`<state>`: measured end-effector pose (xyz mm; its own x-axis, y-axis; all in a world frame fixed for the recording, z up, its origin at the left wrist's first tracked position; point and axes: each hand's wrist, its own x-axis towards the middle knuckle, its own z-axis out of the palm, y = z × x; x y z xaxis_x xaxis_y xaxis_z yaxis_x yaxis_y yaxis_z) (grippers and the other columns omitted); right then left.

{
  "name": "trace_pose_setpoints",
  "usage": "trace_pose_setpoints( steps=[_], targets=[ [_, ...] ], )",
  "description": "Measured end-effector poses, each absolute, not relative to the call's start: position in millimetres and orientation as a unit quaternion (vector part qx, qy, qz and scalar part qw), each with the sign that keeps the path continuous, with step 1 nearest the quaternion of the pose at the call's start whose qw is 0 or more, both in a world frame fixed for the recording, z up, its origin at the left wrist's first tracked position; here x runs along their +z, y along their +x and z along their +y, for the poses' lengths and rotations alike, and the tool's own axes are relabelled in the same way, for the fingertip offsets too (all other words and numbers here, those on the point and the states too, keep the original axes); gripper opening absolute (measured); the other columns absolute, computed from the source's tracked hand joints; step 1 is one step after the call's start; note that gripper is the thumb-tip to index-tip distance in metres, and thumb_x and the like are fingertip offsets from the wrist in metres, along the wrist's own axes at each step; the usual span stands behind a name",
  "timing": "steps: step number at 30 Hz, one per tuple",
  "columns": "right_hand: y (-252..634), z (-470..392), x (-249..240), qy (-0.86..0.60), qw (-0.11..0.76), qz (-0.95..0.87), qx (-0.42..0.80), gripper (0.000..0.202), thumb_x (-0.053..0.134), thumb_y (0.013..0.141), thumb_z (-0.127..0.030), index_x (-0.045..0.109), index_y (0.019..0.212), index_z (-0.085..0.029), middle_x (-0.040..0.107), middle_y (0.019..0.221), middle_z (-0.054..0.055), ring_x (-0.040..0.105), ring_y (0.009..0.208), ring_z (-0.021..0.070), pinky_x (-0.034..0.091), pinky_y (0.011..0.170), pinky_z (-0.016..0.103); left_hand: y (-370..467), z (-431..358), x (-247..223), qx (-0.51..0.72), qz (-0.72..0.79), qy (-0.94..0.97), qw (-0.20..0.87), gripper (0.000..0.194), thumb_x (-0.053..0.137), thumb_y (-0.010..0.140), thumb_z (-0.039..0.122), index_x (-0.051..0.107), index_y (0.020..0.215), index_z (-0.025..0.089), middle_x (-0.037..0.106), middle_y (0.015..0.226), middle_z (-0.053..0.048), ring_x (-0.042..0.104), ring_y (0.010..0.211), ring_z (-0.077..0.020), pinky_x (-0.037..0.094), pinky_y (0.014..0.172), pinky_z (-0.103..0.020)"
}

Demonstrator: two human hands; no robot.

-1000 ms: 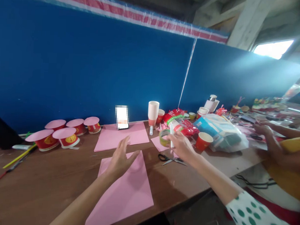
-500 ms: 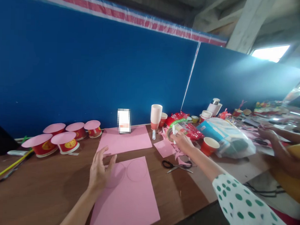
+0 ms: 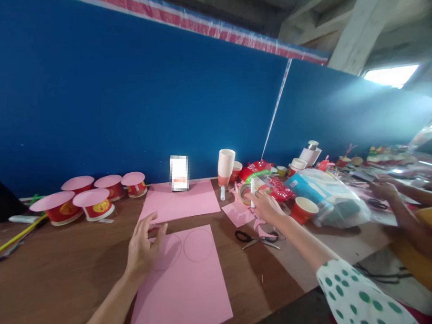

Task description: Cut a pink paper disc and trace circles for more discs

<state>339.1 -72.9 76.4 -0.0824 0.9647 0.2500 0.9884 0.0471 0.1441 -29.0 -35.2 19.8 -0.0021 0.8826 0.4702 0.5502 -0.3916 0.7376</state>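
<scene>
My left hand [image 3: 144, 245] hovers at the left edge of a pink sheet [image 3: 192, 294], fingers apart and holding nothing. Two circles are drawn in outline near the sheet's top; the hand partly covers one. My right hand [image 3: 267, 207] is closed around a slim white pen-like stick [image 3: 252, 188], which points upward. Just beside it lies a tape roll [image 3: 243, 194], with pink paper scraps [image 3: 238, 214] below. Black-handled scissors [image 3: 257, 240] lie partly spread under my right forearm. Behind the drawn sheet is another pink sheet [image 3: 200, 202].
Several red cups with pink disc tops [image 3: 91, 198] stand at the left. Stacked paper cups [image 3: 226, 165], a red packet [image 3: 256, 171], an orange cup [image 3: 304, 210] and a plastic bag [image 3: 338, 201] line the back and right. A co-worker's hands [image 3: 386, 193] are farther right.
My right hand has shifted slightly right with the white stick, now held more upright, and more of the tape roll shows. The left hand stays nearly still.
</scene>
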Motion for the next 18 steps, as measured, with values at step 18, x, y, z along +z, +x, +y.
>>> trace_pose_setpoints(
  steps=[18],
  targets=[
    [319.0, -171.2, 31.7, -0.655, 0.134, -0.744, -0.002, 0.019, 0.048, 0.084, -0.018, 0.060, 0.098, -0.021, 0.064, 0.088, 0.005, 0.057, 0.082, 0.0176, 0.040, 0.069, 0.024, -31.0, -28.8, 9.4, 0.452, 0.508, 0.708, 0.189, 0.042, 0.048, 0.080, 0.045, 0.051, 0.114, 0.020, 0.060, 0.109, -0.008, 0.061, 0.080, -0.0169, 0.052, 0.066, -0.028]
  ],
)
